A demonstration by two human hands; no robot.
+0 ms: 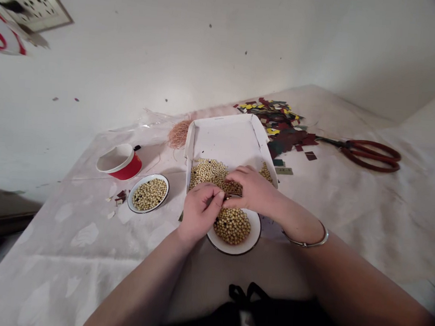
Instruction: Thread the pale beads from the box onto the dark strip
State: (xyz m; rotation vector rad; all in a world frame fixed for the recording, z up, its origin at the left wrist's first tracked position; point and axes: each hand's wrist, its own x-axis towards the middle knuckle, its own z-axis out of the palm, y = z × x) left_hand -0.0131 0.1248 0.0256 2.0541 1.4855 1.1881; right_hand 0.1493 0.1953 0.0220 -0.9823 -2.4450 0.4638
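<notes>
My left hand (200, 210) is closed in a pinch, thumb against the bent fingers, above the left rim of a white bowl. Close against it, my right hand (251, 190) has its fingertips drawn together by the left thumb. Whatever the fingertips hold is too small to make out. Below them, the white dark-rimmed bowl (254, 236) holds small pale-yellow beads (231, 227). Behind the hands lies a shallow white tray (227, 136), with more pale beads (209, 172) heaped at its near end. My hands hide part of that heap.
To the left stand a smaller bowl (167, 191) of beads and a red-and-white paper cup (128, 168). A bundle of thin pinkish strands (179, 134) sits beside the tray. Coloured chips (290, 138) are piled back right, near red-handled scissors (370, 156). A wall (174, 44) rises behind.
</notes>
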